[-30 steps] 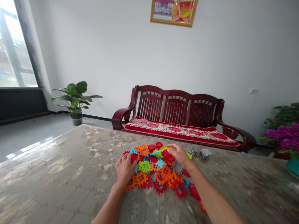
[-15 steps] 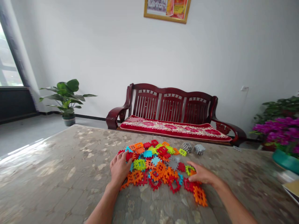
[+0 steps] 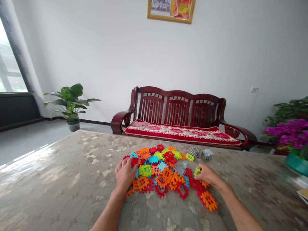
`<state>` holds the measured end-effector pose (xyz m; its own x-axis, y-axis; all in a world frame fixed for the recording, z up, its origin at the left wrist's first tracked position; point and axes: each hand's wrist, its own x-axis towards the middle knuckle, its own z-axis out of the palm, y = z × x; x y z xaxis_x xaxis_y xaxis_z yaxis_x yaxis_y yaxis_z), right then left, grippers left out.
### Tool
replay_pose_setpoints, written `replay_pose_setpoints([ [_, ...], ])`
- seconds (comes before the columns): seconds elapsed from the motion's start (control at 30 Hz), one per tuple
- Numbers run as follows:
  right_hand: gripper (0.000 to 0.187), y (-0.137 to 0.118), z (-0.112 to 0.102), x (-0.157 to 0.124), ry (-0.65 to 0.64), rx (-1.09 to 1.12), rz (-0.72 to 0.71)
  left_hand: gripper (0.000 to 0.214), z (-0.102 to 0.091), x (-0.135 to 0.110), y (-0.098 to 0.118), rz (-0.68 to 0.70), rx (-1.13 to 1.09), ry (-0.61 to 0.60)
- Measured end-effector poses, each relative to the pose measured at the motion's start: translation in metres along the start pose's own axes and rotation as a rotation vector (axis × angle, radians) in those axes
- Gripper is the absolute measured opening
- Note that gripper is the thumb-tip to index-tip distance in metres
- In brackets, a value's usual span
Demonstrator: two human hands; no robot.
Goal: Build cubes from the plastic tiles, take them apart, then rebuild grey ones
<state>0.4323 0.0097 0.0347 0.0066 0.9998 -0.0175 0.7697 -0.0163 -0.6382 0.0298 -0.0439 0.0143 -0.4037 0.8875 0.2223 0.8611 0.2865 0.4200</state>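
A loose pile of interlocking plastic building pieces (image 3: 166, 174) in red, orange, lime green, blue and grey lies on the table. My left hand (image 3: 125, 173) rests at the pile's left edge, fingers apart and slightly bent, touching a red piece (image 3: 134, 161). On the right side, my right hand (image 3: 209, 175) pinches a lime-green piece (image 3: 197, 171) between thumb and fingers. Under that hand is a red piece (image 3: 194, 184), partly covered. Closer to me lies an orange window piece (image 3: 209, 200) overlapping a red one.
Two grey assembled blocks (image 3: 207, 154) stand behind the pile on the patterned tablecloth (image 3: 79, 173). A teal pot (image 3: 297, 163) with purple flowers is at the table's right, near some papers (image 3: 303, 193). Beyond the table is a wooden bench (image 3: 178, 110); a potted plant (image 3: 72, 124) stands left.
My right hand has shifted up and closed its thumb and fingers on the lime-green piece. My left hand stays at the pile's left edge. The view has shifted slightly.
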Motion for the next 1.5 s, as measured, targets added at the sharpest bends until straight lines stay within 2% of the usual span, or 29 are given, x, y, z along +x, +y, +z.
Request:
replay_pose_setpoints([
  [0.17, 0.020, -0.028, -0.001, 0.007, 0.038, 0.295, -0.034, 0.046, 0.000, 0.000, -0.001, 0.011, -0.013, 0.019],
  [0.33, 0.039, -0.081, 0.015, 0.018, 0.009, 0.550, -0.102, 0.045, 0.002, 0.000, -0.003, 0.011, -0.029, 0.024],
  [0.43, 0.048, -0.097, 0.022, 0.018, 0.034, 0.623, -0.124, 0.045, 0.002, 0.000, -0.003, 0.015, -0.026, 0.019],
  [0.53, 0.047, -0.082, 0.016, 0.011, 0.135, 0.623, -0.096, 0.045, 0.001, 0.001, -0.003, 0.014, -0.021, 0.017],
  [0.63, 0.046, -0.040, 0.007, 0.001, 0.249, 0.573, -0.043, 0.046, 0.000, 0.000, -0.002, 0.018, -0.010, 0.026],
  [0.73, 0.047, 0.005, 0.006, -0.008, 0.304, 0.465, -0.009, 0.046, -0.002, -0.001, 0.000, 0.029, 0.001, 0.031],
  [0.8, 0.047, 0.025, 0.009, -0.010, 0.352, 0.448, -0.002, 0.045, -0.003, -0.003, 0.002, 0.031, 0.020, 0.040],
  [0.87, 0.048, 0.035, 0.014, -0.010, 0.387, 0.456, -0.008, 0.044, -0.004, -0.006, 0.004, 0.032, 0.068, 0.083],
  [0.97, 0.045, 0.037, 0.020, -0.005, 0.350, 0.398, -0.068, 0.040, -0.006, -0.011, 0.011, 0.086, 0.144, 0.189],
  [1.1, 0.036, 0.033, 0.023, 0.000, 0.236, 0.156, -0.130, 0.037, -0.009, -0.018, 0.024, 0.261, 0.119, 0.282],
  [1.23, 0.028, 0.027, 0.026, 0.006, 0.222, -0.040, -0.083, 0.035, -0.005, -0.030, 0.043, 0.470, 0.033, 0.223],
  [1.3, 0.032, 0.023, 0.029, 0.012, 0.205, -0.064, -0.108, 0.034, -0.001, -0.036, 0.050, 0.538, 0.001, 0.178],
  [1.4, 0.050, 0.015, 0.036, 0.024, 0.158, 0.042, -0.265, 0.035, 0.008, -0.039, 0.052, 0.559, -0.010, 0.143],
  [1.5, 0.057, 0.008, 0.045, 0.033, 0.123, 0.142, -0.426, 0.033, 0.016, -0.035, 0.045, 0.491, -0.010, 0.110],
])
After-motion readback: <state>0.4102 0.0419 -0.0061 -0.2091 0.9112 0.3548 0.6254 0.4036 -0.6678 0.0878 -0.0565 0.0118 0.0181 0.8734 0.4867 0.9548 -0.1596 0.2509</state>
